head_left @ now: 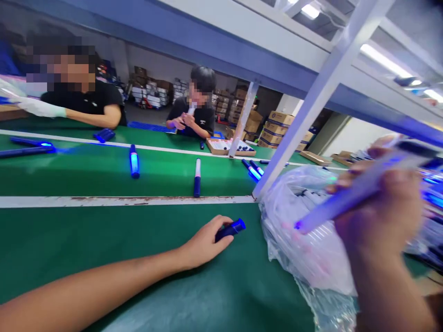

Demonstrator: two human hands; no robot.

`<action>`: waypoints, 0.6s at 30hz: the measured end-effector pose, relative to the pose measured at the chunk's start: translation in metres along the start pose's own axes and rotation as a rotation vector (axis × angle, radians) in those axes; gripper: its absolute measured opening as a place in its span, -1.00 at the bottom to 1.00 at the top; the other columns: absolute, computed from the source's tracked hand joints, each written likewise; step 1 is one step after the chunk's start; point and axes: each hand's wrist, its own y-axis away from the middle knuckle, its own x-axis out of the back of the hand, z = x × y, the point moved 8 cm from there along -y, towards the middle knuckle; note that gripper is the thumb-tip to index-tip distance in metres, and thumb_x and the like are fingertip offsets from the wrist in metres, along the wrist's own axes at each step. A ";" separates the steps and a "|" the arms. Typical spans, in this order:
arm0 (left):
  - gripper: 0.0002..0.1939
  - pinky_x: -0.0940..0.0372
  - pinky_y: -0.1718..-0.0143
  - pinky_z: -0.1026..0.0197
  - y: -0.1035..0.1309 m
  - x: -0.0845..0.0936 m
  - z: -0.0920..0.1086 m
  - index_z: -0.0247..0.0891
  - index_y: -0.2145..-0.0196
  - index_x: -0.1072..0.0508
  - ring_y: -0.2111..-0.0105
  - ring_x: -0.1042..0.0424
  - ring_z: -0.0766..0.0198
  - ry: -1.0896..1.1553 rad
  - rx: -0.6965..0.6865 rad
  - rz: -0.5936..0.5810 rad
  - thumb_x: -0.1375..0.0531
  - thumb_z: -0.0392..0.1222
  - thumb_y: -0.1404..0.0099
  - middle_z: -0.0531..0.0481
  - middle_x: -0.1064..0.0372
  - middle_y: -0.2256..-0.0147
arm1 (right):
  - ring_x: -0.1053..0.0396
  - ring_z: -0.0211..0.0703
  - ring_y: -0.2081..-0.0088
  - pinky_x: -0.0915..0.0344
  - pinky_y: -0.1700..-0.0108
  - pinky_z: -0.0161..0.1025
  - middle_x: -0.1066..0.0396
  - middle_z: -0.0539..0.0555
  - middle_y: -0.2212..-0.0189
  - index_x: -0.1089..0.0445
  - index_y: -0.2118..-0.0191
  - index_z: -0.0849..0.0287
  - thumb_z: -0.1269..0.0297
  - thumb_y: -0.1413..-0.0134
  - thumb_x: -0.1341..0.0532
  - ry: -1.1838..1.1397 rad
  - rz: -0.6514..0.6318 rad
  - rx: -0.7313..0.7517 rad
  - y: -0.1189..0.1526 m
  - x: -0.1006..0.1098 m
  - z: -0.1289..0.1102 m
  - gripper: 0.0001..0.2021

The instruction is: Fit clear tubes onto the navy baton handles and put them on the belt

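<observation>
My left hand [207, 242] rests low over the green tabletop, with its fingers wrapped round a short dark blue light-stick handle [235, 228]. The handle's flared end points right. At the right, my right hand [384, 207] is raised and smeared by motion. It grips a translucent whitish tube [332, 207] with a dark upper end, tilted down to the left. Below the tube lies a clear plastic bag [284, 230] with whitish tubes inside, partly hidden by my right hand.
A green conveyor belt [166, 175] carries several light sticks, among them a glowing blue one [134, 161] and an unlit one [197, 177]. A slanted metal post [297, 124] stands beside the bag. Two people sit across the belt, near a tray of small parts [218, 146].
</observation>
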 end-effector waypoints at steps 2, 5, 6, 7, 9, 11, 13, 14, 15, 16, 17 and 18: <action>-0.53 -0.35 0.20 0.14 0.005 -0.004 -0.007 -0.19 -0.23 -0.21 0.27 -0.43 0.19 0.310 0.103 0.051 -0.10 0.00 -0.45 -0.05 -0.43 0.21 | -0.36 -0.27 0.53 -0.37 0.56 -0.29 -0.42 -0.03 0.36 -0.45 0.13 -0.06 0.11 -0.14 -0.35 -0.011 -0.277 0.104 0.038 -0.048 0.023 -0.80; -0.43 -0.30 0.28 0.18 0.014 -0.011 -0.016 -0.24 -0.26 -0.21 0.32 -0.36 0.24 0.517 0.181 0.111 -0.14 0.10 -0.43 -0.05 -0.40 0.23 | -0.39 -0.30 0.48 -0.38 0.47 -0.29 -0.44 -0.04 0.27 -0.36 0.08 0.00 0.07 -0.26 -0.24 0.059 -0.379 0.041 0.074 -0.056 0.097 -0.79; -0.42 -0.29 0.28 0.19 0.016 -0.013 -0.017 -0.25 -0.26 -0.23 0.32 -0.35 0.25 0.531 0.190 0.117 -0.15 0.12 -0.42 -0.06 -0.41 0.21 | -0.38 -0.31 0.47 -0.38 0.43 -0.28 -0.43 -0.05 0.27 -0.34 0.08 0.02 0.06 -0.28 -0.23 0.090 -0.376 -0.010 0.081 -0.048 0.123 -0.79; -0.41 -0.29 0.29 0.20 0.017 -0.015 -0.018 -0.25 -0.25 -0.24 0.32 -0.35 0.25 0.541 0.194 0.111 -0.16 0.13 -0.42 -0.07 -0.42 0.20 | -0.37 -0.31 0.47 -0.38 0.41 -0.28 -0.42 -0.05 0.28 -0.34 0.08 0.04 0.06 -0.27 -0.22 0.123 -0.373 -0.063 0.088 -0.040 0.145 -0.78; -0.41 -0.29 0.31 0.21 0.017 -0.018 -0.016 -0.24 -0.25 -0.25 0.32 -0.36 0.26 0.579 0.182 0.085 -0.17 0.14 -0.42 -0.06 -0.43 0.19 | -0.35 -0.31 0.50 -0.36 0.43 -0.28 -0.39 -0.06 0.33 -0.32 0.08 0.06 0.04 -0.26 -0.24 0.185 -0.384 -0.158 0.097 -0.028 0.175 -0.75; -0.45 -0.30 0.33 0.22 0.015 -0.021 -0.013 -0.22 -0.22 -0.26 0.34 -0.38 0.27 0.644 0.169 0.051 -0.16 0.14 -0.43 -0.07 -0.42 0.15 | -0.32 -0.31 0.53 -0.32 0.48 -0.30 -0.38 -0.08 0.37 -0.32 0.08 0.05 0.03 -0.23 -0.27 0.187 -0.386 -0.209 0.096 -0.025 0.184 -0.72; -0.54 -0.30 0.38 0.23 0.015 -0.025 -0.010 -0.24 -0.11 -0.32 0.40 -0.37 0.31 0.701 0.176 -0.006 -0.11 0.14 -0.46 -0.06 -0.41 0.16 | -0.29 -0.33 0.54 -0.26 0.53 -0.34 -0.35 -0.10 0.37 -0.33 0.05 0.04 0.01 -0.22 -0.27 0.073 -0.311 -0.240 0.084 -0.030 0.175 -0.70; -0.58 -0.30 0.41 0.24 0.015 -0.027 -0.010 -0.25 -0.05 -0.34 0.43 -0.36 0.32 0.716 0.184 -0.039 -0.09 0.14 -0.47 -0.05 -0.40 0.18 | -0.27 -0.35 0.54 -0.24 0.54 -0.37 -0.33 -0.11 0.37 -0.33 0.03 0.03 0.00 -0.23 -0.26 -0.010 -0.249 -0.259 0.076 -0.033 0.168 -0.69; -0.60 -0.29 0.43 0.24 0.016 -0.029 -0.010 -0.25 0.00 -0.35 0.45 -0.35 0.34 0.720 0.190 -0.072 -0.08 0.14 -0.48 -0.04 -0.40 0.20 | -0.24 -0.38 0.54 -0.22 0.54 -0.39 -0.31 -0.12 0.37 -0.33 0.03 0.03 -0.01 -0.23 -0.25 -0.094 -0.183 -0.274 0.068 -0.036 0.160 -0.69; -0.62 -0.28 0.45 0.25 0.017 -0.031 -0.010 -0.25 0.03 -0.35 0.46 -0.35 0.34 0.716 0.192 -0.100 -0.08 0.14 -0.48 -0.04 -0.39 0.21 | -0.23 -0.40 0.53 -0.22 0.53 -0.42 -0.29 -0.13 0.38 -0.34 0.03 0.03 0.00 -0.24 -0.24 -0.163 -0.126 -0.286 0.062 -0.040 0.153 -0.70; -0.62 -0.27 0.46 0.25 0.018 -0.032 -0.010 -0.24 0.04 -0.35 0.47 -0.34 0.34 0.710 0.190 -0.122 -0.08 0.14 -0.48 -0.05 -0.40 0.21 | -0.22 -0.41 0.53 -0.22 0.53 -0.43 -0.27 -0.13 0.38 -0.34 0.03 0.03 0.00 -0.24 -0.24 -0.213 -0.083 -0.296 0.057 -0.043 0.146 -0.70; -0.63 -0.26 0.46 0.25 0.019 -0.033 -0.010 -0.24 0.03 -0.34 0.47 -0.34 0.34 0.702 0.185 -0.139 -0.08 0.13 -0.48 -0.05 -0.40 0.21 | -0.21 -0.42 0.53 -0.22 0.52 -0.44 -0.26 -0.14 0.38 -0.34 0.04 0.03 0.00 -0.24 -0.24 -0.248 -0.059 -0.301 0.054 -0.047 0.141 -0.71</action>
